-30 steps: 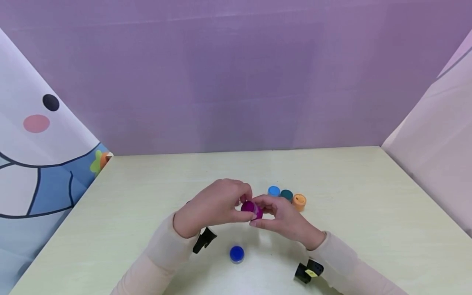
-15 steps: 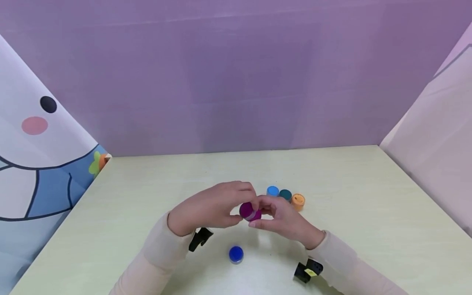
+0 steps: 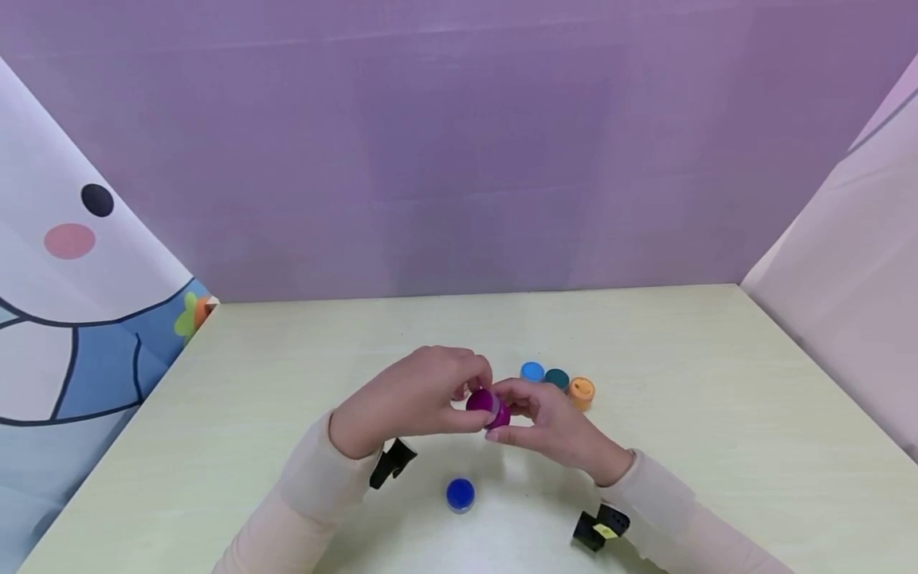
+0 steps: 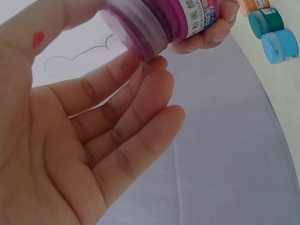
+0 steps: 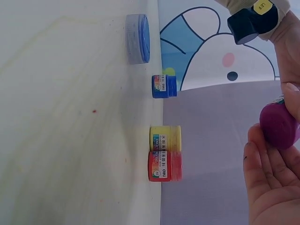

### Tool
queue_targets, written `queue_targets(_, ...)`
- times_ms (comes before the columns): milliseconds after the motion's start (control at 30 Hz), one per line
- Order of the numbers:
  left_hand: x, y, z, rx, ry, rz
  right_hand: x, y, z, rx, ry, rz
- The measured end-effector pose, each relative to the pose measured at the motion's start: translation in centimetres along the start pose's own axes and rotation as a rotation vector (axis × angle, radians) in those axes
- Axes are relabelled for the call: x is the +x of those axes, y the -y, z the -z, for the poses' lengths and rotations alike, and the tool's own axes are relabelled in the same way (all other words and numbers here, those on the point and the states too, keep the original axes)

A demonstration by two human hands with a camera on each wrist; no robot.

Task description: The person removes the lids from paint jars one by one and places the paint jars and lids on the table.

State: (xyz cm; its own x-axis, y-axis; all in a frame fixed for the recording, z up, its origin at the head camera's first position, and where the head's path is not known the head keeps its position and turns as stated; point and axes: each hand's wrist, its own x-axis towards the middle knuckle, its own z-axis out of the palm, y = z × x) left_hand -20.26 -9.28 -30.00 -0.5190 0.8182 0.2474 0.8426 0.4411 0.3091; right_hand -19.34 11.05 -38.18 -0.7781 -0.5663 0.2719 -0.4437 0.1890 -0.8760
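Note:
A small purple paint jar (image 3: 482, 402) hangs above the table, tilted, between the two hands. My left hand (image 3: 416, 399) pinches its lid end between thumb and fingertips; in the left wrist view, the other fingers of that hand (image 4: 112, 126) extend below the lid. On the jar's labelled body, my right hand (image 3: 548, 421) grips with thumb and fingers. The right wrist view shows the round purple end of the jar (image 5: 276, 125) beside the fingers. Part of the label is hidden behind the right fingers.
Behind the right hand stand light blue (image 3: 532, 371), dark green (image 3: 557, 378) and orange (image 3: 582, 392) jars. A clear jar with a blue lid (image 3: 460, 494) stands nearer the person. Blue (image 5: 164, 86), yellow (image 5: 165, 138) and red (image 5: 164, 166) jars appear in the right wrist view.
Around the lid, my left hand has turned one way and then back, its thumb leaving the jar and returning. My right hand has stayed in place.

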Motion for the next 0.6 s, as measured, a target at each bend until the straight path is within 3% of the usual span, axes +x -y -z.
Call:
queue_targets(300, -0.06, 0.11, -0.11, 0.009, -0.078, 0.087, 0.2, -0.21, -0.12, 0.029, -0.009, -0.018)
queue_targets(600, -0.12, 0.57, -0.16, 0.077, -0.14, 0.141, 0.34, -0.31, -0.13, 0.046, -0.056, -0.036)
